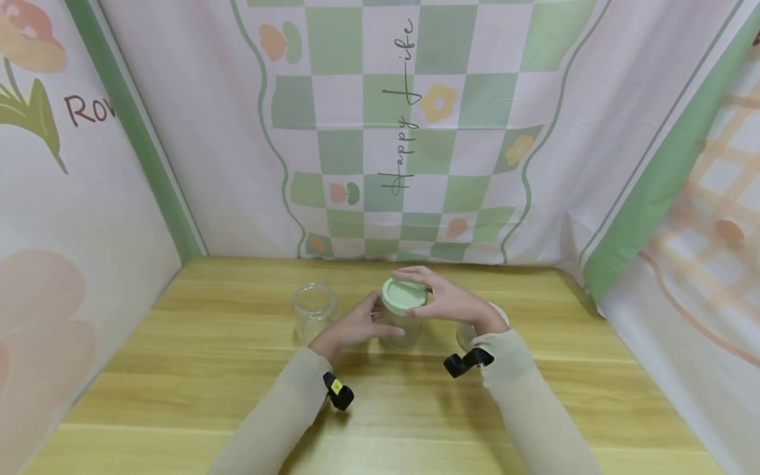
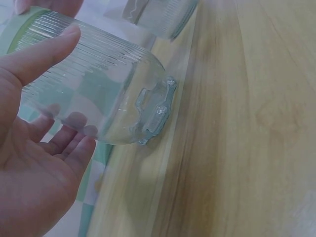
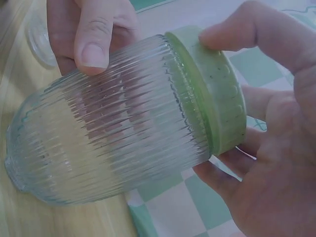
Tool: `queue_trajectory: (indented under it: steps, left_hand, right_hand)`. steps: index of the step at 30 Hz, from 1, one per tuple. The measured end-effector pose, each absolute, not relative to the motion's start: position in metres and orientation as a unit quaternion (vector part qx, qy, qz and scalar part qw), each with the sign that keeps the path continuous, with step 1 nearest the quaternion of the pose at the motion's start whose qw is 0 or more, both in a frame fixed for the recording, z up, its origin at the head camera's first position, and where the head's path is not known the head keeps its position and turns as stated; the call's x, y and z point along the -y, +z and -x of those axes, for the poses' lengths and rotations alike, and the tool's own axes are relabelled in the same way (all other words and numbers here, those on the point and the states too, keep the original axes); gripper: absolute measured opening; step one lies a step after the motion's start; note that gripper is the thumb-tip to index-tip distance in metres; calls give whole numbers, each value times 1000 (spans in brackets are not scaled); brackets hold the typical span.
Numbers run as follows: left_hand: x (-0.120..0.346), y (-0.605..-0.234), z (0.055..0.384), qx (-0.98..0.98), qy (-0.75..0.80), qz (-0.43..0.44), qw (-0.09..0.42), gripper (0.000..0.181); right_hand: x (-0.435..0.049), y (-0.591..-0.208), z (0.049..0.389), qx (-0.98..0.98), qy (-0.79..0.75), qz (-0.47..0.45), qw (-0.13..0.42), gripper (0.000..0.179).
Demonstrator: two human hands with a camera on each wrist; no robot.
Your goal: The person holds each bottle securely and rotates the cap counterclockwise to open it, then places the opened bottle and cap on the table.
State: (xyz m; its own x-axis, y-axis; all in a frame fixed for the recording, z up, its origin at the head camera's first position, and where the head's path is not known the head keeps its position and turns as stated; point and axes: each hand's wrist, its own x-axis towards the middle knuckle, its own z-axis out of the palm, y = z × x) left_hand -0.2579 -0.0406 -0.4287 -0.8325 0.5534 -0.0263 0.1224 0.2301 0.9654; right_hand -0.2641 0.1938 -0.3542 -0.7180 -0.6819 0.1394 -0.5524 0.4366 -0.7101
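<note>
A clear ribbed glass jar [image 1: 406,334] with a pale green lid [image 1: 404,295] stands about upright between both hands. My left hand [image 1: 355,323] holds the jar's body, its thumb on the near side and its fingers round the far side. From above right, my right hand [image 1: 449,302] grips the lid's rim between thumb and fingers. In the right wrist view the lid [image 3: 215,94] sits on the mouth of the ribbed jar [image 3: 113,133]. The jar's raised, moulded base [image 2: 158,111] is close to the tabletop; I cannot tell if it touches.
To the left, a lidless glass jar [image 1: 313,303] stands on the wooden table [image 1: 196,343]. Another glass container [image 1: 466,335] lies partly hidden behind my right wrist. Printed curtains [image 1: 392,145] close off the back and both sides.
</note>
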Motion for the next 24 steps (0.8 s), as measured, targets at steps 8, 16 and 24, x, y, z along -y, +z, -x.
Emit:
queue_trajectory:
  steps: [8,16,24]
  left_hand:
    - [41,-429,257,-763,578,-225,182,89]
    - [42,-429,258,-761,579,-228,181,85]
    - [42,-430,258,-754,589,-223,187,86]
  right_hand:
    - [-193,-354,258,-847,-419,316,83,86]
    - [-167,-352,241,-923,-307,233,-9,98]
    - [-140,-353,221,-962,-154,182,-133,106]
